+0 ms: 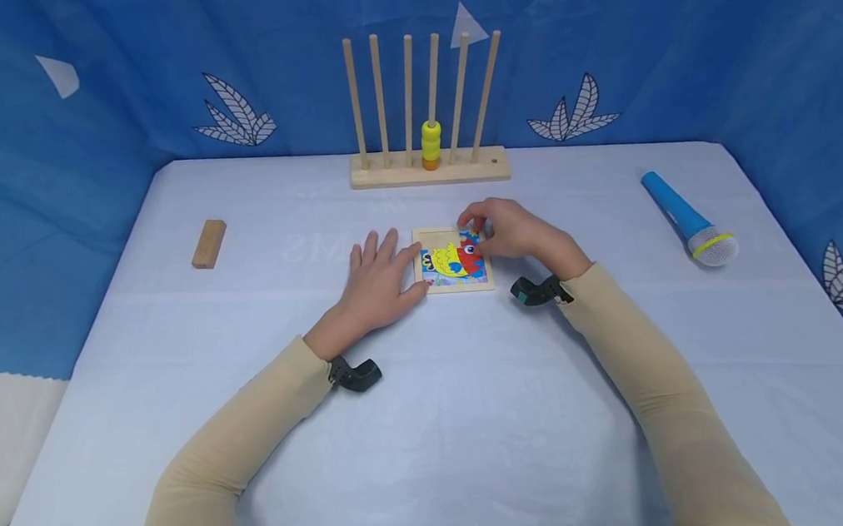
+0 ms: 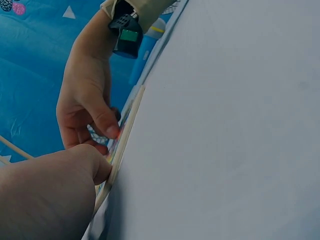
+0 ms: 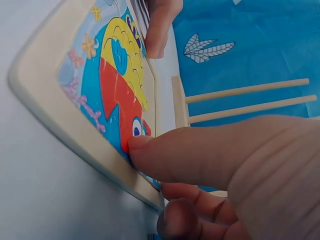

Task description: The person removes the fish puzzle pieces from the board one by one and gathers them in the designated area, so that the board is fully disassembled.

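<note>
A square fish puzzle (image 1: 451, 262) in a pale wooden frame lies on the table, its picture showing a yellow body and red head. Bare wood shows along part of its far side. My left hand (image 1: 381, 285) rests flat at the left edge, fingers spread, with thumb and forefinger touching the frame. At the right side, my right hand (image 1: 510, 228) has curled fingers and pinches a puzzle piece (image 3: 131, 127) near the fish's eye. Its thumb (image 3: 165, 152) lies on the picture; the fingertips are partly hidden beyond the frame's edge.
Behind the puzzle stands a wooden peg rack (image 1: 429, 175), with yellow and orange beads (image 1: 431, 141) on one peg. A wooden block (image 1: 209, 244) lies to the left. Over on the right is a blue toy microphone (image 1: 689, 219). Blue cloth (image 1: 298, 56) hangs behind the table.
</note>
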Action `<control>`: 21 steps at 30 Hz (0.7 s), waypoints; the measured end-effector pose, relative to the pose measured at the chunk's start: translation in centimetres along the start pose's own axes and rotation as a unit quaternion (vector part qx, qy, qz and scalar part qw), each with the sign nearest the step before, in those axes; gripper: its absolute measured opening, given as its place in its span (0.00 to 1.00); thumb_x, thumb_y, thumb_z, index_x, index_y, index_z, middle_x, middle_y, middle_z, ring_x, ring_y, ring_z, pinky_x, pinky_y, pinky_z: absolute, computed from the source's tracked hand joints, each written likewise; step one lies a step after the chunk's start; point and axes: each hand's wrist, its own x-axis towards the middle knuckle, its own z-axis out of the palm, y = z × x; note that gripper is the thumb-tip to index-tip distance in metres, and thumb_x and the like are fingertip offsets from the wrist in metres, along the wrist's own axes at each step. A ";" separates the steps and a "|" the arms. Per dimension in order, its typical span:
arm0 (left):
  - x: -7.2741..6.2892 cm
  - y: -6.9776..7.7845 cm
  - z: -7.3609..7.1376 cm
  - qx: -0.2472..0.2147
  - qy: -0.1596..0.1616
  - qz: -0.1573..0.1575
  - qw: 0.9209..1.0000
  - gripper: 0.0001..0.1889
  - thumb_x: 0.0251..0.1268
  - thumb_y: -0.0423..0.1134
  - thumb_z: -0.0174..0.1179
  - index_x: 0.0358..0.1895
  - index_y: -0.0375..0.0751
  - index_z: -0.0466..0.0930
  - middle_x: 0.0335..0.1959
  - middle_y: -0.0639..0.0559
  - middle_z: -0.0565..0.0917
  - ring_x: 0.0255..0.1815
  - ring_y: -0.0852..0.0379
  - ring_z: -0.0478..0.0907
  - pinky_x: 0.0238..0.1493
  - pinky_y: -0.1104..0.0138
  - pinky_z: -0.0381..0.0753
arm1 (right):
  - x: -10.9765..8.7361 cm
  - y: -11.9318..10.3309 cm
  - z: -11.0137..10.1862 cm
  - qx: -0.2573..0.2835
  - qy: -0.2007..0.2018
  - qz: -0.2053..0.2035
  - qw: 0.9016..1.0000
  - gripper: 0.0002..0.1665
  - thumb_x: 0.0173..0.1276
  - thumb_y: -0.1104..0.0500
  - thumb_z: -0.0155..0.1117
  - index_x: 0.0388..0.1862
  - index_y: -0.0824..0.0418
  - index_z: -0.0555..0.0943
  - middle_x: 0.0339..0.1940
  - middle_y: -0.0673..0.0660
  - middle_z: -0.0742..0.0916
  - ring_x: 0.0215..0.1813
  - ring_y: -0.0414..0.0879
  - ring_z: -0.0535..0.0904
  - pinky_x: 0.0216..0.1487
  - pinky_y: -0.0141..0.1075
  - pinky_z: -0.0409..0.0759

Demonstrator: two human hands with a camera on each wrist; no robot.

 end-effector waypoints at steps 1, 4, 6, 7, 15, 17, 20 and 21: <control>0.0 0.0 0.0 -0.001 -0.001 -0.001 1.000 0.36 0.70 0.57 0.54 0.78 0.49 0.64 0.83 0.36 0.53 0.84 0.30 0.43 0.78 0.32 0.43 | 0.0 0.0 0.0 0.000 0.000 -0.001 1.000 0.32 0.63 0.63 0.74 0.66 0.58 0.78 0.54 0.61 0.82 0.48 0.54 0.75 0.49 0.41 0.80; -0.1 0.0 0.0 -0.002 -0.002 -0.001 1.000 0.36 0.70 0.57 0.54 0.79 0.50 0.64 0.83 0.36 0.53 0.84 0.30 0.42 0.78 0.33 0.42 | 0.0 0.1 0.0 -0.002 0.002 -0.004 1.000 0.32 0.63 0.63 0.74 0.67 0.58 0.78 0.54 0.62 0.82 0.48 0.54 0.75 0.50 0.42 0.79; -0.1 0.1 -0.1 -0.004 -0.003 -0.002 1.000 0.36 0.71 0.57 0.54 0.79 0.49 0.63 0.83 0.36 0.53 0.84 0.30 0.42 0.78 0.33 0.42 | 0.0 0.1 0.0 -0.005 0.004 -0.005 1.000 0.33 0.63 0.63 0.74 0.67 0.59 0.78 0.54 0.62 0.82 0.48 0.54 0.75 0.50 0.42 0.79; -0.1 0.1 -0.1 -0.004 -0.003 -0.002 1.000 0.36 0.71 0.57 0.54 0.79 0.49 0.63 0.83 0.36 0.53 0.84 0.30 0.42 0.78 0.33 0.42 | 0.0 0.1 0.0 -0.006 0.005 -0.005 1.000 0.32 0.63 0.63 0.74 0.67 0.59 0.78 0.54 0.62 0.83 0.48 0.54 0.75 0.50 0.42 0.79; -0.1 0.1 -0.1 -0.007 -0.001 0.000 1.000 0.36 0.71 0.57 0.53 0.78 0.48 0.64 0.83 0.36 0.53 0.84 0.30 0.42 0.78 0.33 0.41 | -0.1 0.1 0.1 -0.007 0.019 -0.008 1.000 0.30 0.62 0.63 0.75 0.64 0.63 0.81 0.53 0.62 0.82 0.48 0.54 0.75 0.50 0.43 0.79; -0.1 0.1 -0.1 -0.007 -0.001 0.001 1.000 0.36 0.71 0.57 0.53 0.78 0.48 0.64 0.83 0.36 0.53 0.84 0.30 0.42 0.78 0.33 0.41 | -0.2 0.2 0.1 -0.005 0.023 -0.011 1.000 0.29 0.62 0.63 0.75 0.63 0.63 0.82 0.52 0.62 0.82 0.48 0.54 0.75 0.50 0.43 0.78; -0.1 0.1 0.0 -0.008 -0.002 0.002 1.000 0.36 0.71 0.57 0.53 0.78 0.48 0.64 0.83 0.36 0.52 0.84 0.30 0.41 0.78 0.33 0.41 | -0.3 0.2 0.1 -0.002 0.033 -0.018 0.999 0.28 0.60 0.64 0.76 0.60 0.61 0.82 0.53 0.62 0.81 0.47 0.54 0.74 0.49 0.43 0.78; -0.1 0.1 0.0 -0.008 -0.002 0.001 1.000 0.36 0.71 0.57 0.53 0.78 0.48 0.64 0.83 0.36 0.52 0.84 0.30 0.41 0.78 0.33 0.41 | -0.3 0.2 0.1 -0.001 0.036 -0.023 0.999 0.27 0.60 0.64 0.76 0.59 0.61 0.82 0.53 0.62 0.81 0.47 0.54 0.74 0.49 0.43 0.78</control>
